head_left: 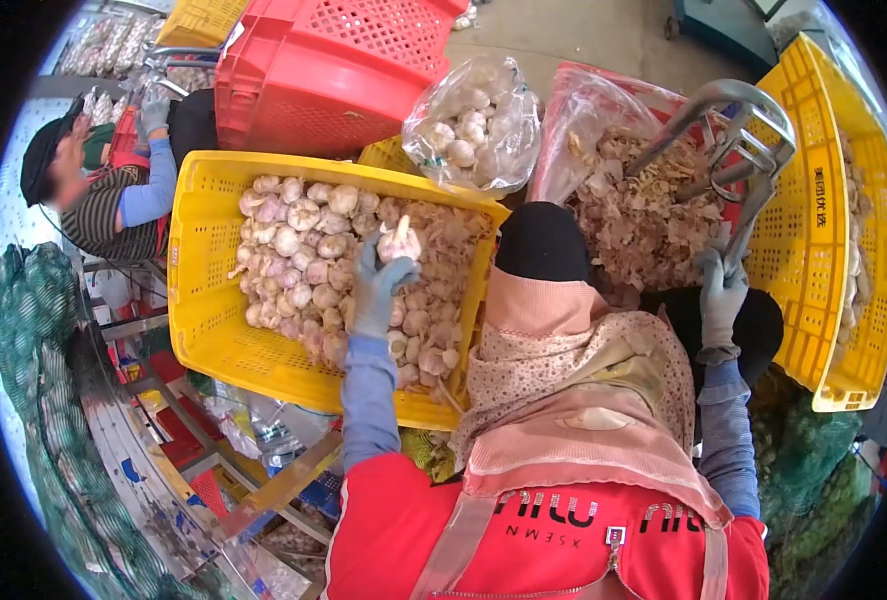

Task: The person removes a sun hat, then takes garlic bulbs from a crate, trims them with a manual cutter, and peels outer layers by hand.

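Note:
My left hand (384, 292) is closed round a garlic bulb (401, 241) with its stem pointing up, over the yellow crate (196, 270) of garlic. Many more whitish-purple bulbs (299, 240) lie in that crate. My right hand (723, 290) is wrapped round the lower handle of a grey metal shears-like tool (764, 130). The tool stands over a red container (654, 97) lined with clear plastic and heaped with dry garlic skins and stem bits (629, 215). Both hands wear grey gloves.
A clear bag (474, 130) of peeled-looking bulbs sits behind the crate. Red crates (334, 75) are stacked at the back. Another yellow crate (804, 240) stands at the right. A co-worker (114, 190) sits at the left, near green net sacks (54, 400) and a metal frame (274, 490).

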A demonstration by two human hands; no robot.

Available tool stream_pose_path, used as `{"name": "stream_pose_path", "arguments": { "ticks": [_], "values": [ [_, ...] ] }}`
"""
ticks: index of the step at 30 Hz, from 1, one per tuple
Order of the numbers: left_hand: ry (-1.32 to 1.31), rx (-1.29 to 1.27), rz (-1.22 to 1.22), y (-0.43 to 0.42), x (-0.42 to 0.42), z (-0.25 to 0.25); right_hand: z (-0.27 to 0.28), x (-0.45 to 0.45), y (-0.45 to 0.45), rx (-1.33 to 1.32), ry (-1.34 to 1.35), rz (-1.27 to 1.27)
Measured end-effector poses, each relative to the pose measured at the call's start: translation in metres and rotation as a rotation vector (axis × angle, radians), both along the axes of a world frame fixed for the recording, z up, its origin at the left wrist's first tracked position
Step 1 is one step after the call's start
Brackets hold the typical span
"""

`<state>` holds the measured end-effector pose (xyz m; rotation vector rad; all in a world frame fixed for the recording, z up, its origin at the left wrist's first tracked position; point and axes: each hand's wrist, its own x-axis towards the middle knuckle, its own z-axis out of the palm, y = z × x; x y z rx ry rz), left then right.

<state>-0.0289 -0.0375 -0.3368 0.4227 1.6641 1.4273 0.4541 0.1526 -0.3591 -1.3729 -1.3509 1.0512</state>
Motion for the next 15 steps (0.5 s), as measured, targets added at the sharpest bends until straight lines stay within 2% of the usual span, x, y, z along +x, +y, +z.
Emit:
{"name": "stream_pose_path", "arguments": {
  "ticks": [3, 5, 6, 7, 9, 11, 12, 13, 15],
  "values": [
    [-0.087, 0.233, -0.175, 0.016, 0.053, 0.041, 0.01, -0.004, -0.002, -0.045, 0.051, -0.002],
    [-0.17, 0.412, -0.264, 0.038, 0.099, 0.062, -0.005, 0.028, -0.002, -0.17, -0.054, 0.099],
    [-0.196, 0.456, -0.392, 0.05, 0.115, 0.063, 0.024, 0.021, -0.011, -0.267, -0.047, 0.135],
    [-0.235, 0.45, -0.389, 0.066, 0.141, 0.069, 0.067, 0.006, -0.023, -0.359, 0.086, 0.141],
    [-0.347, 0.511, -0.496, 0.099, 0.182, 0.075, 0.128, 0.007, -0.043, -0.459, 0.136, 0.217],
    [-0.308, 0.335, -0.561, 0.127, 0.217, 0.069, 0.15, 0.023, -0.053, -0.413, 0.21, 0.312],
    [-0.236, 0.428, -0.552, 0.142, 0.235, 0.057, 0.155, 0.028, -0.059, -0.462, 0.301, 0.294],
    [-0.326, 0.407, -0.551, 0.15, 0.25, 0.047, 0.161, 0.03, -0.062, -0.51, 0.393, 0.28],
    [-0.423, 0.387, -0.576, 0.167, 0.27, 0.044, 0.182, 0.021, -0.056, -0.511, 0.254, 0.278]
  ]
}}
